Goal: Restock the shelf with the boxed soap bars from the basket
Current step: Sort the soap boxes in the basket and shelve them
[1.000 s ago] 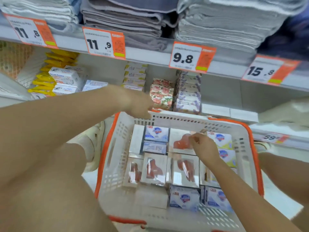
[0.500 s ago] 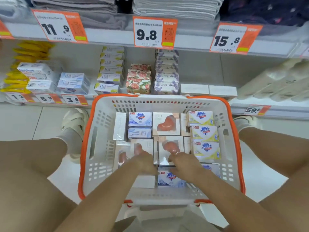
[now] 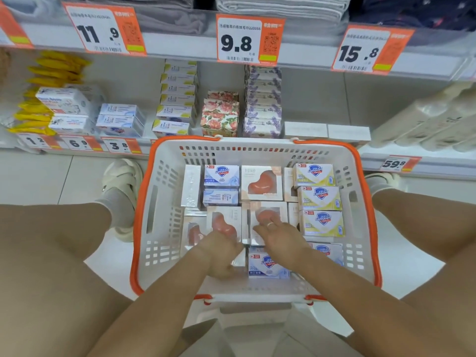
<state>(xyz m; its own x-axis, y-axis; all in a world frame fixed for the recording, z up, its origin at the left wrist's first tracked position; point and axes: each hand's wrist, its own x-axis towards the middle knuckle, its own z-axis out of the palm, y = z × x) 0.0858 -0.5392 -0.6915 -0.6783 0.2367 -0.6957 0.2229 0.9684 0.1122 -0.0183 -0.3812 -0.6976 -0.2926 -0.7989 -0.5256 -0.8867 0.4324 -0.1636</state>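
We find both hands in the white basket [image 3: 164, 202]. The left hand [image 3: 221, 256] curls onto one heart-soap window box [image 3: 224, 224]; the right hand [image 3: 280, 240] lies spread on the box at 3 o'clock [image 3: 268, 215]. These light, stiff cartons likely dent at the window; take hold by the edges.

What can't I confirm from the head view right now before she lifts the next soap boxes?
- Left hand grip: fingers curl down out of sight behind its own back; what it holds is unclear.
- Box under the right hand: the hand covers its near half.
- White boxes on the shelf: print too faint to read.
- Basket floor layers: covered by the top boxes.
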